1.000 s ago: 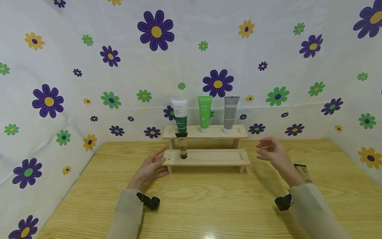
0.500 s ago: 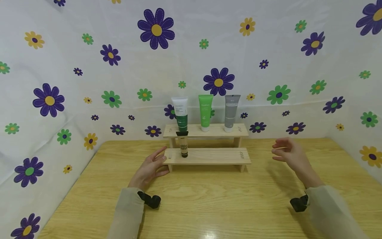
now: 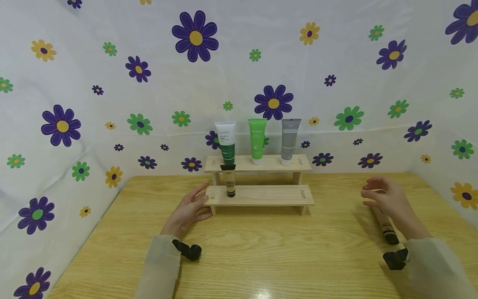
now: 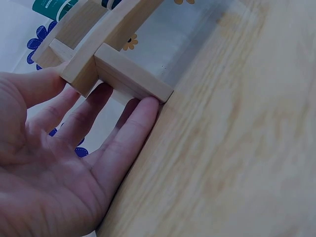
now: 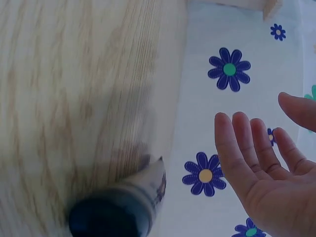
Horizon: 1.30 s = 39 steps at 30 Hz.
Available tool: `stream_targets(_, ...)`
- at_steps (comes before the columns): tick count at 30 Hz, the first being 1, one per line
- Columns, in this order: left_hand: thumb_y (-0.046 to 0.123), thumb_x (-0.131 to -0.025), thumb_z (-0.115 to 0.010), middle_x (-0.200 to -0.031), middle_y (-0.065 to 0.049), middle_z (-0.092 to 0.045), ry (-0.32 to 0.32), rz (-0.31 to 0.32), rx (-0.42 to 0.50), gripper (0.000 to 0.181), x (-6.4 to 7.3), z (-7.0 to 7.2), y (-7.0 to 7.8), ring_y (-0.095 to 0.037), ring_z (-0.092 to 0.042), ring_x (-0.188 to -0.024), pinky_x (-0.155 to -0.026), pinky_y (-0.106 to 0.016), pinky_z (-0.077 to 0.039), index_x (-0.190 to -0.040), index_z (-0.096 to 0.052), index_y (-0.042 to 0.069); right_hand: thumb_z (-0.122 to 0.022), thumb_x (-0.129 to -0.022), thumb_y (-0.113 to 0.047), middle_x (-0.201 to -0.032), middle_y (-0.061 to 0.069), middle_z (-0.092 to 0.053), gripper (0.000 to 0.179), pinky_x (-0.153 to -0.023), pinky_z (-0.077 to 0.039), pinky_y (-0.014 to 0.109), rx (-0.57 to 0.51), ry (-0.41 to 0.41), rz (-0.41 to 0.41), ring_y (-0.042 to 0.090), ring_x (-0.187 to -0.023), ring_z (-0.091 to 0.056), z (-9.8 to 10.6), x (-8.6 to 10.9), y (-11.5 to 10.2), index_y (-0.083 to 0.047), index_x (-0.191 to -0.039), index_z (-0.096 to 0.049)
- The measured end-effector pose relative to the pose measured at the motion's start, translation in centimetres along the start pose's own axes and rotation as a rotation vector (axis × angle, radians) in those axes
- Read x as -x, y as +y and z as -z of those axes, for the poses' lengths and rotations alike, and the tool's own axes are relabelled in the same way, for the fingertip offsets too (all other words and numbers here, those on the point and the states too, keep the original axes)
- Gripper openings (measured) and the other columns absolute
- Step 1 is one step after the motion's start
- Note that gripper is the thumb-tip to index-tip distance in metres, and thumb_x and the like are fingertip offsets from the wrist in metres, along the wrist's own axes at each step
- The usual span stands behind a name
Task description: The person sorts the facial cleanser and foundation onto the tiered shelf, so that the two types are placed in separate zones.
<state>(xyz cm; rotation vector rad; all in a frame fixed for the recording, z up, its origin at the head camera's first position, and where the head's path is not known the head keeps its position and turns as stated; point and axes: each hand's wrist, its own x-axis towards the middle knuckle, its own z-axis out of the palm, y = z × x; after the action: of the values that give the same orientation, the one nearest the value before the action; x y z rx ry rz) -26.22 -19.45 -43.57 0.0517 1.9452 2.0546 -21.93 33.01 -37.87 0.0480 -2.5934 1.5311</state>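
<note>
My left hand [image 3: 186, 209] is at the left end of a two-tier wooden stand [image 3: 272, 195]. In the left wrist view its thumb meets the end of the lower board, and its extended fingers [image 4: 136, 116] touch the leg. On that board a small beige tube [image 3: 230, 181] with a black cap stands upright, cap down. My right hand [image 3: 392, 203] is above the table at the right with loosely bent fingers, nothing between them. Partly hidden below it, a second beige tube [image 3: 386, 224] lies on the table, its black cap [image 5: 111, 217] toward me.
On the upper board stand a white-and-green tube [image 3: 227, 143], a bright green tube [image 3: 257, 139] and a grey tube [image 3: 289, 141]. Behind the wooden table [image 3: 261, 253] hangs a white flowered cloth [image 3: 157, 95], which also covers both sides.
My right hand has moved away from the stand to the right, to over the lying tube. My left hand stays at the stand, and the standing tubes keep their places.
</note>
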Motion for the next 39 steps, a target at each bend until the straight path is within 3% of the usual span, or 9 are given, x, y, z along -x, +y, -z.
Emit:
stream_targets(8, 0.013, -0.111, -0.04, -0.161, -0.022, -0.03, 0.005, 0.011, 0.002, 0.055, -0.2, 0.0, 0.0, -0.043, -0.046, -0.134, -0.09, -0.04, -0.056, -0.163, -0.023, 0.018, -0.054, -0.104, -0.007, -0.107, 0.007, -0.058, 0.047, -0.071, -0.059, 0.027, 0.027, -0.018, -0.052, -0.004, -0.081, -0.063, 2.4, 0.5, 0.7, 0.021, -0.135, -0.033)
stream_targets(15, 0.014, -0.111, -0.041, -0.161, -0.022, -0.031, 0.006, 0.016, 0.005, 0.055, -0.1, -0.1, -0.1, -0.04, -0.049, -0.132, -0.089, -0.039, -0.057, -0.163, -0.023, 0.018, -0.055, -0.104, -0.007, -0.097, -0.008, -0.056, 0.048, -0.07, -0.06, 0.029, 0.043, -0.013, -0.074, -0.001, -0.08, -0.064, 3.9, 1.2, 1.9, 0.021, -0.136, -0.033)
stream_targets(17, 0.014, -0.111, -0.041, -0.16, -0.023, -0.031, 0.007, 0.016, 0.006, 0.055, -0.1, -0.1, -0.1, -0.041, -0.049, -0.132, -0.089, -0.04, -0.057, -0.163, -0.023, 0.018, -0.054, -0.104, -0.006, -0.099, -0.004, -0.057, 0.049, -0.07, -0.06, 0.03, 0.051, -0.012, -0.089, -0.002, -0.079, -0.063, 4.3, 1.4, 2.3, 0.022, -0.136, -0.031)
stream_targets(24, 0.014, -0.111, -0.042, -0.16, -0.022, -0.031, 0.024, 0.018, 0.003, 0.055, 0.0, -0.1, 0.0, -0.042, -0.047, -0.134, -0.09, -0.04, -0.056, -0.163, -0.025, 0.019, -0.051, -0.104, -0.003, -0.109, 0.026, -0.056, 0.047, -0.07, -0.061, 0.031, 0.072, -0.018, -0.159, -0.006, -0.076, -0.059, 5.1, 1.7, 2.9, 0.025, -0.134, -0.029)
stream_targets(31, 0.015, -0.111, -0.042, -0.161, -0.023, -0.03, 0.011, 0.016, 0.004, 0.055, 0.0, -0.1, 0.1, -0.042, -0.047, -0.134, -0.09, -0.04, -0.056, -0.163, -0.024, 0.018, -0.048, -0.104, -0.002, -0.104, 0.02, -0.059, 0.045, -0.071, -0.061, 0.034, 0.06, -0.046, -0.184, -0.002, -0.077, -0.062, 5.5, 1.9, 3.3, 0.026, -0.133, -0.028)
stream_targets(35, 0.015, -0.111, -0.041, -0.16, -0.024, -0.03, -0.008, 0.002, -0.004, 0.056, -0.1, 0.1, 0.1, -0.037, -0.052, -0.129, -0.087, -0.037, -0.057, -0.164, -0.021, 0.017, -0.047, -0.105, -0.002, -0.107, 0.026, -0.058, 0.046, -0.072, -0.061, 0.034, 0.058, -0.066, -0.196, -0.001, -0.077, -0.062, 5.6, 1.9, 3.6, 0.027, -0.133, -0.027)
stream_targets(39, 0.014, -0.111, -0.041, -0.161, -0.022, -0.031, 0.0, -0.002, -0.004, 0.055, -0.2, 0.1, 0.1, -0.036, -0.053, -0.128, -0.087, -0.038, -0.057, -0.163, -0.023, 0.017, -0.049, -0.104, -0.003, -0.104, 0.021, -0.061, 0.048, -0.071, -0.061, 0.034, 0.046, -0.089, -0.22, 0.002, -0.076, -0.064, 5.7, 1.9, 3.9, 0.028, -0.133, -0.025)
